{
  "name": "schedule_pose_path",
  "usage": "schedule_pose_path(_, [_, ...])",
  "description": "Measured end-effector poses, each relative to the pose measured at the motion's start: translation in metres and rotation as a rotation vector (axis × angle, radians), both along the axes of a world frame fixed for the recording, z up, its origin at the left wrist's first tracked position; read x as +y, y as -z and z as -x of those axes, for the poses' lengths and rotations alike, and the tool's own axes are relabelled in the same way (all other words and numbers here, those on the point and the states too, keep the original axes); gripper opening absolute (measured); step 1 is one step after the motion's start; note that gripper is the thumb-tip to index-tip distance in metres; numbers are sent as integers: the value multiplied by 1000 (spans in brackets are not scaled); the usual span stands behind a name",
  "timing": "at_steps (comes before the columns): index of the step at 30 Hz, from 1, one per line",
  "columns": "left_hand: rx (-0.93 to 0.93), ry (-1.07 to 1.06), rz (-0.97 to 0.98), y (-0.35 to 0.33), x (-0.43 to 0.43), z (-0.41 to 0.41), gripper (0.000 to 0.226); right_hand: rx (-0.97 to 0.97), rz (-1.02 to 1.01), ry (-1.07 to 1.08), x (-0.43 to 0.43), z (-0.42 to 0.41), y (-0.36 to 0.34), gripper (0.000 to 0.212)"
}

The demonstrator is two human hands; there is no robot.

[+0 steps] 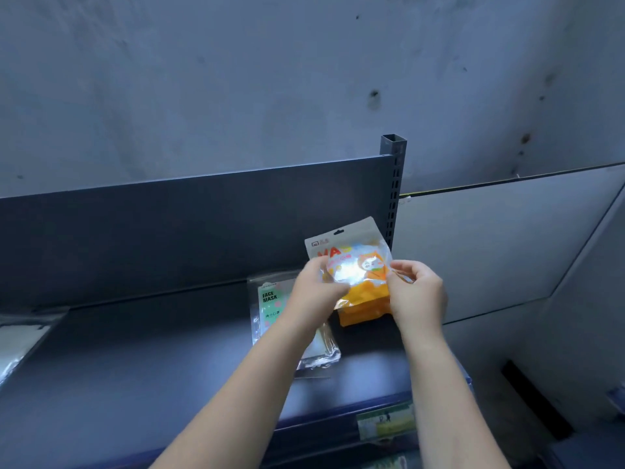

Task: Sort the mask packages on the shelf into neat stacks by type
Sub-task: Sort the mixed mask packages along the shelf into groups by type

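Observation:
Both my hands hold an orange and white mask package (pixel 355 265) with a cartoon cat print, tilted up above the right end of the dark shelf (pixel 152 360). My left hand (pixel 316 289) grips its left edge and my right hand (pixel 417 292) pinches its right edge. Under it lies what looks like more orange packaging (pixel 363 314) on the shelf. To the left, partly hidden by my left forearm, rests a clear package (pixel 270 306) labelled FACE MASK in green.
A clear plastic package (pixel 20 343) lies at the shelf's far left edge. The shelf's back panel (pixel 169 231) and a slotted upright post (pixel 394 184) rise behind. A price label (pixel 385 423) sits on the front rail. A white panel (pixel 490 245) stands to the right.

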State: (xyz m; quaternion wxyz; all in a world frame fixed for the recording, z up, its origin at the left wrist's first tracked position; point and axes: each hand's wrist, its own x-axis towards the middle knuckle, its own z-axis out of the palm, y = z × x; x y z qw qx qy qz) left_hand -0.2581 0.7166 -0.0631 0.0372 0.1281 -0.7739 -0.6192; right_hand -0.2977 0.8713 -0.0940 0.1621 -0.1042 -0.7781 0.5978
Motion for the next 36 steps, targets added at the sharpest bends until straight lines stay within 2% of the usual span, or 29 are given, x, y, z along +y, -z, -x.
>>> schedule_pose_path(3, [-53,106,232,2,13,7,67,42,-168,22,6,0,1,20])
schedule_pose_path(10, [-134,182,496,17,13,10,90,27,-278,-92,13,-2,8,27])
schedule_pose_path(14, [-95,175,474,28,11,13,75,5,-372,-99,11,-4,13,32])
schedule_pose_path(19, [-36,144,392,37,12,13,65,80,-642,6,-12,-14,20,38])
schedule_pose_path(21, [-3,123,373,39,14,12,71,73,-702,-4,-20,-17,22,38])
schedule_pose_path(24, [15,125,348,46,14,17,82,34,-700,-27,-21,-19,22,41])
schedule_pose_path(31, [61,92,336,46,9,13,54,96,-662,-35,-18,-30,25,43])
schedule_pose_path(34, [151,-26,437,24,8,-5,46,157,-621,-103,-27,-37,21,52])
schedule_pose_path(36, [198,-68,561,12,3,-18,50,202,-637,-181,-37,-43,16,59])
